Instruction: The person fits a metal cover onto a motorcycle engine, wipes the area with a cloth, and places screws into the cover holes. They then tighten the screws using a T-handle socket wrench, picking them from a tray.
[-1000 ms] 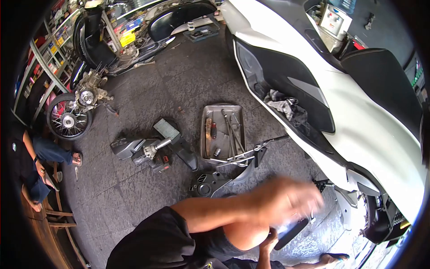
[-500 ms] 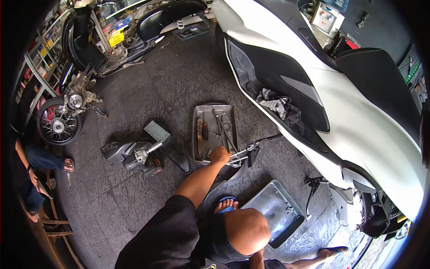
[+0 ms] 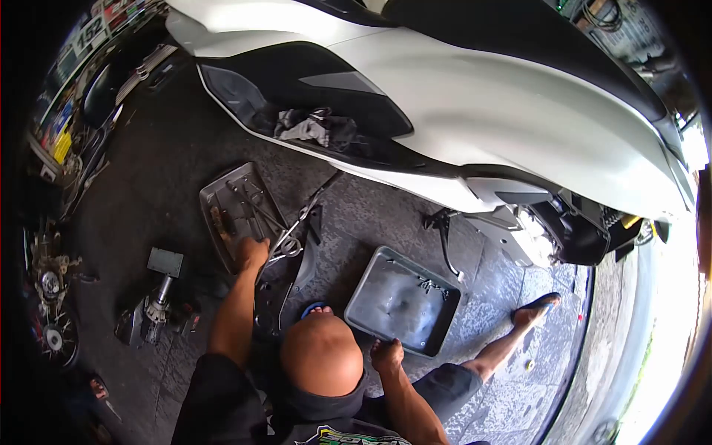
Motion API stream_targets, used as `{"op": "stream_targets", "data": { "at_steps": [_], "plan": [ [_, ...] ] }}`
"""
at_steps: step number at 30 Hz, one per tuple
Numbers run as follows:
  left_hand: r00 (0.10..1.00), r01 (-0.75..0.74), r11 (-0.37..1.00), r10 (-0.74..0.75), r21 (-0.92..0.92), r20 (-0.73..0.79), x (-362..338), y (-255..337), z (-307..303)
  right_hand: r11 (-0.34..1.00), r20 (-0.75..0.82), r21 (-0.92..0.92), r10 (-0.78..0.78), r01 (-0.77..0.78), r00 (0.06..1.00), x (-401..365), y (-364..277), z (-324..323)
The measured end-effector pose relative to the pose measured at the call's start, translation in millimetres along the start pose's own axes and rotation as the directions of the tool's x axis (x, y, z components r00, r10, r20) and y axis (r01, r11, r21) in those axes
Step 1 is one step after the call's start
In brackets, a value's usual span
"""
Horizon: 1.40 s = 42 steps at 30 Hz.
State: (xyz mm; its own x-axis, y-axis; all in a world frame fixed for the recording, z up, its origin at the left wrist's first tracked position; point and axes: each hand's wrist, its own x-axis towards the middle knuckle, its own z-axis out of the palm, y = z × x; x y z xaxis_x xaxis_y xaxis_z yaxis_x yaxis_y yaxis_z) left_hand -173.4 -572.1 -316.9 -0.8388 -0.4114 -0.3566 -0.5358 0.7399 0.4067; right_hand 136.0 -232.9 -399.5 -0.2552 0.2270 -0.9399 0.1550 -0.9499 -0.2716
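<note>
My left hand [image 3: 254, 252] is closed at the near right corner of a metal tool tray [image 3: 209, 236]. What its fingers hold, if anything, is hidden. Inside that tray lie a long metal tool [image 3: 268, 213] and a brown, worn-looking piece [image 3: 218, 221]. Just right of the hand, metal rods with a ring-shaped end [image 3: 289, 246] lean beside the tray. My right hand [image 3: 387, 354] is curled closed near the front edge of a wider, shallow tray [image 3: 362, 300]; its contents cannot be made out. Small metal parts [image 3: 430, 285] lie in that tray.
A white scooter [image 3: 430, 81] stands along the far side, a crumpled cloth [image 3: 308, 127] on its footboard. Its side stand [image 3: 447, 248] reaches the floor. Dark parts with a metal shaft [image 3: 154, 315] lie left. An engine [image 3: 50, 280] and spoked wheel [image 3: 53, 340] sit at far left.
The view has turned right, so the scene has shifted left. My right hand has come into sight beside the shallow tray. My left hand stays at the tool tray's corner.
</note>
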Motion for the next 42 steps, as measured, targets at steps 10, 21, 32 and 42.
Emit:
{"op": "stream_targets", "data": {
  "at_steps": [10, 21, 32, 42],
  "plan": [
    [0.987, -0.161, 0.857, 0.129, -0.490, -0.098, -90, -6, -49, 0.823, 0.262, -0.533, -0.062, 0.198, 0.963, -12, -30, -13],
    [0.727, -0.645, 0.252, 0.493, -0.721, -0.478, -184, 138, -190, 0.527, 0.383, -0.751, -0.144, 0.398, 0.912, -57, -57, -19],
    [0.446, -0.728, 0.256, 0.881, -0.637, -0.156, -287, 228, -240, 0.510, 0.532, -0.682, -0.146, 0.524, 0.834, -57, -55, -13],
    [0.371, -0.744, 0.353, 0.924, -0.568, 0.089, -318, 242, -175, 0.474, 0.618, -0.617, -0.202, 0.628, 0.760, -57, -56, -7]
  ]
}}
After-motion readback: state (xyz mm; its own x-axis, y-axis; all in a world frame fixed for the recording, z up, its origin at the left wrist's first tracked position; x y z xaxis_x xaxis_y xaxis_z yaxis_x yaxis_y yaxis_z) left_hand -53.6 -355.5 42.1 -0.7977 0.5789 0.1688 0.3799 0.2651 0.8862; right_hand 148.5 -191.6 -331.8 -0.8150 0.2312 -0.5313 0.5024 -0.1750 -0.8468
